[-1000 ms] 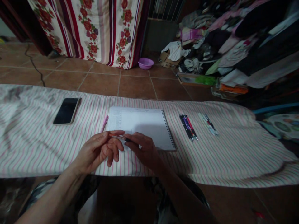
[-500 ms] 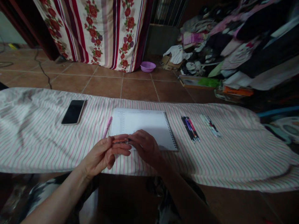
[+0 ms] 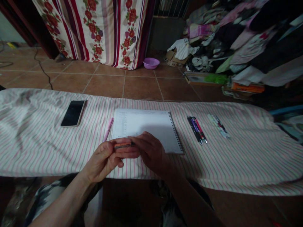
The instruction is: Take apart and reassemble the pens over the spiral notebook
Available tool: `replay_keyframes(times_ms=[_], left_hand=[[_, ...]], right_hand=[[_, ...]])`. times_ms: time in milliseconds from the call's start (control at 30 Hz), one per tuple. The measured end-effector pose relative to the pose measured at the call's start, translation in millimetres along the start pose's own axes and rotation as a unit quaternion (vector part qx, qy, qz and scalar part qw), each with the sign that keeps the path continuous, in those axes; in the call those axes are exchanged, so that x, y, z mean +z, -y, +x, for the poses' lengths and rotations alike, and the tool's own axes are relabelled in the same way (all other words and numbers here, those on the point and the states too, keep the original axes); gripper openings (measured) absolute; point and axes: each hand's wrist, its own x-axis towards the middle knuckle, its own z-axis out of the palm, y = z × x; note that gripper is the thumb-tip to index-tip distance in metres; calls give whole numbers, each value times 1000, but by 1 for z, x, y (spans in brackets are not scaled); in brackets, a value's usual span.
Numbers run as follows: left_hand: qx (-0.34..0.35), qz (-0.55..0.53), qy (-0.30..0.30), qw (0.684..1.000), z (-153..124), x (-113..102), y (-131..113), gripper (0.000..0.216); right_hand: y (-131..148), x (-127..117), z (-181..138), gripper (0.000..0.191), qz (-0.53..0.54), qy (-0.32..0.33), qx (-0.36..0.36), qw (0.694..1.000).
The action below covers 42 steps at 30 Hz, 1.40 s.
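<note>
Above the near edge of a spiral notebook (image 3: 151,121), my left hand (image 3: 109,156) is closed with its palm turned up. Thumb and fingers grip one end of a slim, dark, pen-like stick (image 3: 123,146), which lies along the fingers. My right hand (image 3: 151,151) pinches the stick's other end; its fingertips partly hide that end. Whether the stick is a whole pen or only a part of one, I cannot tell. Left of the notebook a pink pen (image 3: 108,129) rests on the striped cloth (image 3: 151,168).
A phone (image 3: 74,113) lies far left on the cloth. To the right are a group of dark, purple and red pens (image 3: 197,130) and a group of pale pens (image 3: 218,126). Beyond, a purple basin (image 3: 151,63) stands on the tiled floor (image 3: 138,85), near piled clothes (image 3: 201,30).
Both hands have shifted slightly right, still on the stick. My left fingers have come closer to the right hand. The whole view has moved a little.
</note>
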Motion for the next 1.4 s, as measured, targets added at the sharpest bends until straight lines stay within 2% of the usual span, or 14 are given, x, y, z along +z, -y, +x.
replay_keyframes(times_ms=[200,300,467,667,933,1100,1167,1300,1400], left_hand=[[-17,-5,9,1000,0,-6,-2,34],[-33,-11,1,999,-3,-7,-4,33],[-45,-7,-6,999,-8,-11,-5,32],[-71,-16,16,997,-10,-17,-7,33],[-100,42,-16,994,-13,-27,-10,29],[-135,92,-44,986,-9,-24,-8,31],[-143,117,-75,980,-7,-21,-4,33],[-117,156,-186,963,-7,-19,7,33],[-82,175,-200,961,-8,-23,14,30]], right_hand=[[0,1,-7,32,-16,53,12,998],[2,1,-7,22,6,46,40,998],[5,2,-5,20,47,27,10,998],[3,4,-6,20,16,71,7,997],[-5,7,-8,18,-24,101,6,995],[-1,12,-4,13,-74,158,7,985],[3,15,-2,13,-89,181,1,979],[9,21,2,14,-101,210,-7,972],[11,24,3,14,-102,222,-5,970]])
